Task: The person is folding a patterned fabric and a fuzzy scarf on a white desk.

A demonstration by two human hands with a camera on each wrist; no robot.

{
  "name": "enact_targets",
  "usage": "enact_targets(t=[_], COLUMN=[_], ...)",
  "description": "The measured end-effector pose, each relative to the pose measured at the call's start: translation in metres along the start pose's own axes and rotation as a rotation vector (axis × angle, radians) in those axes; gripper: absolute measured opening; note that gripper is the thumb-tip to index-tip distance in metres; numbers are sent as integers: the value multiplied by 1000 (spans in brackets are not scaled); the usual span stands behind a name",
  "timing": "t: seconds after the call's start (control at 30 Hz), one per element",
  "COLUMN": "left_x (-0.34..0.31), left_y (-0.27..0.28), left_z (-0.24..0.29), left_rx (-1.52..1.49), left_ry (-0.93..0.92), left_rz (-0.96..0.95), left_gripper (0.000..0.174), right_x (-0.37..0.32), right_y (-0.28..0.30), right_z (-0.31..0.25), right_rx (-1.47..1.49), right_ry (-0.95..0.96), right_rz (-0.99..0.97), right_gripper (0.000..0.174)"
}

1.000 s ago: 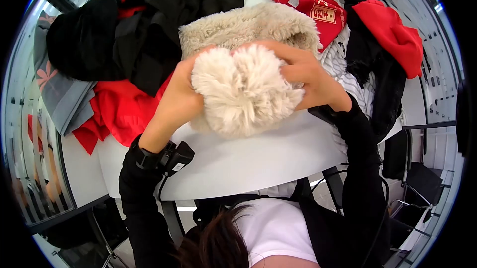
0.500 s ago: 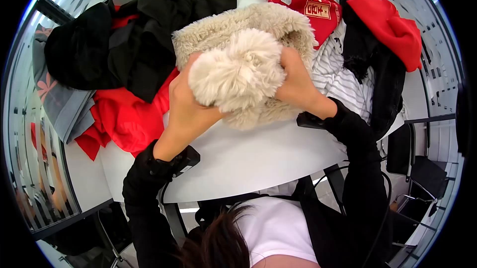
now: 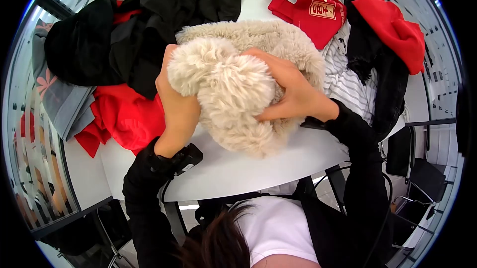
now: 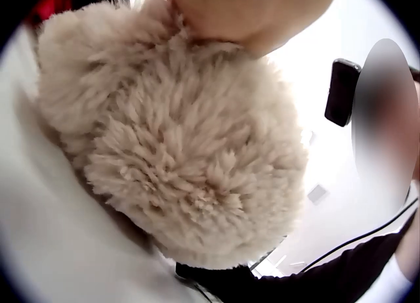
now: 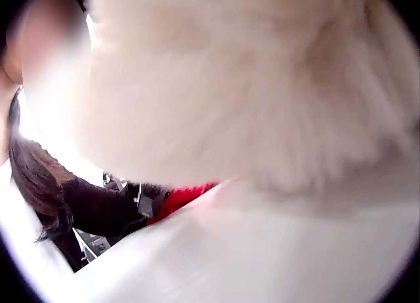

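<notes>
A thick, cream faux-fur piece (image 3: 236, 86) lies bunched and rolled between both hands over the near part of the table. The left hand (image 3: 178, 109) grips its left end, with most of the fingers hidden behind the pile. On the other side the right hand (image 3: 294, 89) holds it, thumb pressed into the front and fingers over the top. More of the long fur (image 3: 278, 37) spreads out behind the hands. In the left wrist view the rolled end (image 4: 197, 145) bulges below the hand. Blurred fur (image 5: 243, 86) fills the top of the right wrist view.
On the white table (image 3: 238, 173), black garments (image 3: 144, 34), red cloth (image 3: 129, 116) and a grey folded piece (image 3: 67, 104) are heaped at left. At right lie a red item with gold print (image 3: 310, 9), striped cloth (image 3: 345, 81), black clothing (image 3: 385, 89) and another red piece (image 3: 392, 32).
The bunched fur has shifted left and turned, and part of it now hangs nearer the table's front. The right hand has moved over its top, with the thumb now showing in front.
</notes>
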State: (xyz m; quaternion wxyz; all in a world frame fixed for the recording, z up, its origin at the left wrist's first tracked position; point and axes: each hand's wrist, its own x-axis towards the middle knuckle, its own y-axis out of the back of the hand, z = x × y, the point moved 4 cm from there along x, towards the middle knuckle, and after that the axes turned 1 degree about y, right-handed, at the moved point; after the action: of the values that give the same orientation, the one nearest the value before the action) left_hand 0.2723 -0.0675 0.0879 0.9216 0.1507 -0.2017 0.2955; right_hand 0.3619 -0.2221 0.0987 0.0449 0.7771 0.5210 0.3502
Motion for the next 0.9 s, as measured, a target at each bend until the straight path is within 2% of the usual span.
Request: enact_targets(t=[0.07, 0.2, 0.27, 0.37, 0.47, 0.5, 0.6, 0.73, 0.9], left_x=[-3, -7, -10, -18, -19, -22, -24, -34, -43], left_y=[-2, -11, -15, -17, -21, -22, -24, -27, -32], left_z=[2, 10, 11, 7, 13, 13, 28, 44, 56], left_rx=[62, 135, 186, 38, 127, 180, 333, 497, 644], left_ry=[-6, -102, -144, -45, -131, -265, -489, -585, -764], left_rz=[9, -37, -98, -87, -178, -126, -132, -193, -273], left_gripper=[34, 46, 50, 53, 54, 48, 46, 35, 18], right_x=[-6, -9, -13, -19, -39, -40, -34, -32, -21], right_y=[-3, -4, 1, 9, 10, 14, 15, 16, 15], right_z=[7, 3, 3, 7, 30, 30, 23, 18, 15], right_rx=[-54, -160, -248, -244, -78, 27, 93, 25, -29], right_ry=[-39, 27, -3, 33, -268, -428, -580, -423, -214], right_rz=[78, 124, 114, 264, 567, 562, 572, 601, 537], right_gripper=[60, 59, 66, 61, 68, 71, 69, 60, 45])
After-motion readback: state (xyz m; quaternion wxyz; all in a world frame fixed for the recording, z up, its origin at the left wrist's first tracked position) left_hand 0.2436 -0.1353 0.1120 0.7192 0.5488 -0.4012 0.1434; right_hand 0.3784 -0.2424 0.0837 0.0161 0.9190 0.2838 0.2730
